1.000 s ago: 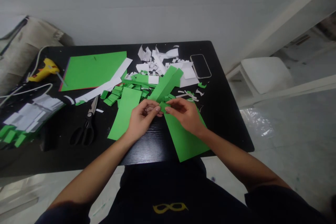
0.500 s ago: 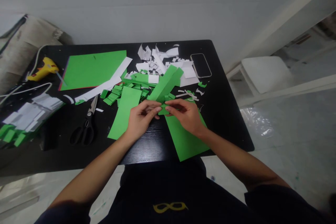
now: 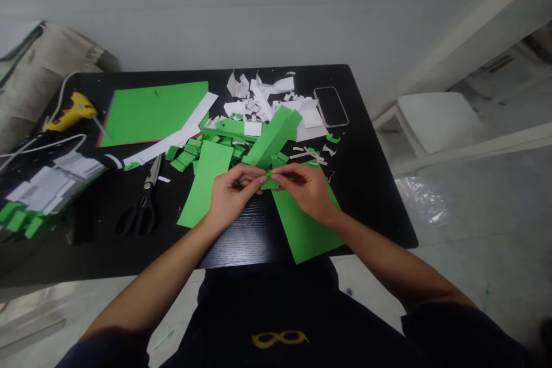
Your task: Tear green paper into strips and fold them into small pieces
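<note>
Between my two hands is a small piece of green paper (image 3: 269, 183), pinched at both sides. My left hand (image 3: 234, 191) grips its left side between thumb and fingers. On the other side, my right hand (image 3: 308, 188) pinches it with thumb and forefinger. Just beyond the fingertips lies a long folded green strip (image 3: 275, 137). Under my right hand rests a larger green sheet (image 3: 302, 230), and a green paper piece (image 3: 211, 164) lies beside my left hand. Folded green pieces (image 3: 186, 156) are heaped behind it.
Black-handled scissors (image 3: 141, 211) lie left on the black table (image 3: 245, 241). Farther left are a yellow glue gun (image 3: 73, 112) and stacked white pieces (image 3: 54, 181). White scraps (image 3: 261, 98) and a phone (image 3: 330, 107) lie at the back. A white chair (image 3: 437, 121) stands right.
Both hands keep their hold on the small green paper. Its lower edge appears tilted slightly differently; everything else on the table stays in place.
</note>
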A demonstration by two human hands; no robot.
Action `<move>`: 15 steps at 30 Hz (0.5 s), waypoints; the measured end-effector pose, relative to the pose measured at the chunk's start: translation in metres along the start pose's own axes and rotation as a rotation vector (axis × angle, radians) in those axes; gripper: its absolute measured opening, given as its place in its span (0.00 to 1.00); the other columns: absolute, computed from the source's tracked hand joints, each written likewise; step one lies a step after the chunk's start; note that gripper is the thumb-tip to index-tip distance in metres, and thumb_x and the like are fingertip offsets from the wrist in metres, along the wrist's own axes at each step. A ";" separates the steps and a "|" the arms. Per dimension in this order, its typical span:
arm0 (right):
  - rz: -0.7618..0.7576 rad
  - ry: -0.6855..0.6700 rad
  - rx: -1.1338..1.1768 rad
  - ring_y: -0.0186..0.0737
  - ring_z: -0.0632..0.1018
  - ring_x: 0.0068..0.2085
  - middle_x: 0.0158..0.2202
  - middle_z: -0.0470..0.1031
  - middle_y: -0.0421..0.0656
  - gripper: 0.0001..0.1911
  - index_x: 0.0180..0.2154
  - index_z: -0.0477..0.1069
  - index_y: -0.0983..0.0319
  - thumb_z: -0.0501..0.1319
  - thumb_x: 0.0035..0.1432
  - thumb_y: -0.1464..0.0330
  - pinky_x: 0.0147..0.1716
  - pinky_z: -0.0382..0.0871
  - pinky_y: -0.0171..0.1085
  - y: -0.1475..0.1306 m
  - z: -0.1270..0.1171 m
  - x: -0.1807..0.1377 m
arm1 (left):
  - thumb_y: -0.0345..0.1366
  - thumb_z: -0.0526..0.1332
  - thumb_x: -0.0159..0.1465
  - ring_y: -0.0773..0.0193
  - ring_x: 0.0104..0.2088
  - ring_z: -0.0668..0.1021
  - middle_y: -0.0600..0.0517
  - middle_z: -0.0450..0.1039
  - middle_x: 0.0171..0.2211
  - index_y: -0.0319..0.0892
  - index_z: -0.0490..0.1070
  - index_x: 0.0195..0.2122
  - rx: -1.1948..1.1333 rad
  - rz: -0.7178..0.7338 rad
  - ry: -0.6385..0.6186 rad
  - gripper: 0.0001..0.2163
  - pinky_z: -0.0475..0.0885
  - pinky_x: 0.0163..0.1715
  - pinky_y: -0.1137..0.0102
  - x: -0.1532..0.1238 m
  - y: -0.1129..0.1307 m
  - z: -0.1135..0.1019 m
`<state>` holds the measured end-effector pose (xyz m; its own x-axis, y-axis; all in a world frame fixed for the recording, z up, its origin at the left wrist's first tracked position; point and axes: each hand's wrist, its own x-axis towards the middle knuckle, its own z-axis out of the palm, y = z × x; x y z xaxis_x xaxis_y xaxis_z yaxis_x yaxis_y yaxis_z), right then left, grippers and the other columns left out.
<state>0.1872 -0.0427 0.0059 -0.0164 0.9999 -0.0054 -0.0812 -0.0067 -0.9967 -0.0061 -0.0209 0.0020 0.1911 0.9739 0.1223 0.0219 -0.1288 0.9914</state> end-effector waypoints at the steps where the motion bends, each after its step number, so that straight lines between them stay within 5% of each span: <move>1: -0.005 -0.002 -0.006 0.43 0.87 0.40 0.38 0.87 0.41 0.11 0.38 0.87 0.55 0.77 0.58 0.57 0.39 0.90 0.43 0.000 0.000 0.000 | 0.45 0.76 0.63 0.65 0.27 0.84 0.51 0.83 0.29 0.41 0.81 0.39 0.000 -0.003 -0.003 0.13 0.86 0.28 0.70 0.000 0.000 0.000; 15: -0.075 0.002 -0.114 0.42 0.86 0.41 0.40 0.87 0.42 0.08 0.42 0.85 0.55 0.74 0.62 0.61 0.41 0.86 0.41 0.003 0.000 0.000 | 0.41 0.71 0.68 0.67 0.24 0.84 0.50 0.85 0.31 0.41 0.83 0.40 0.164 0.102 -0.023 0.09 0.81 0.27 0.74 -0.001 -0.001 -0.002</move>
<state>0.1873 -0.0427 0.0025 -0.0125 0.9975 0.0691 0.0320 0.0695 -0.9971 -0.0083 -0.0218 0.0011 0.2231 0.9499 0.2190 0.1604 -0.2574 0.9529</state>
